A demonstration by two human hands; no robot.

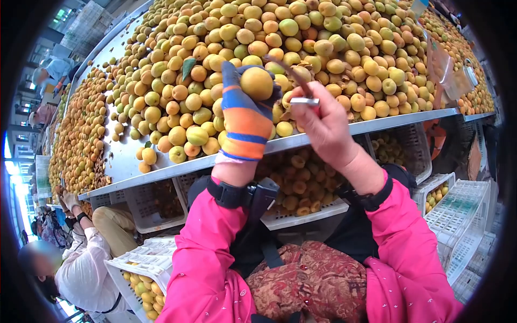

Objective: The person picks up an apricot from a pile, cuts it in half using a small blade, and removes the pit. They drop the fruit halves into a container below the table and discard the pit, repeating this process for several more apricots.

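Note:
My left hand (247, 110), in a blue and orange striped glove, holds a yellow-orange fruit (257, 84) above the heap near the table's front edge. Just to its right is my bare right hand (326, 124), its fingers closed round a small tool (305, 100) with a short metal part. A thin brown strip or blade, blurred, runs from the tool up toward the fruit; I cannot make out whether it touches. Behind both hands lies a large heap of similar fruit (204, 64), with a green leaf (188, 68) on it.
The metal table edge (177, 169) runs below my hands. Under it stand crates, one holding halved fruit (301, 183). White crates (458, 215) are stacked at right; another (145, 253) is at lower left. A seated co-worker (89, 264) and others are at left.

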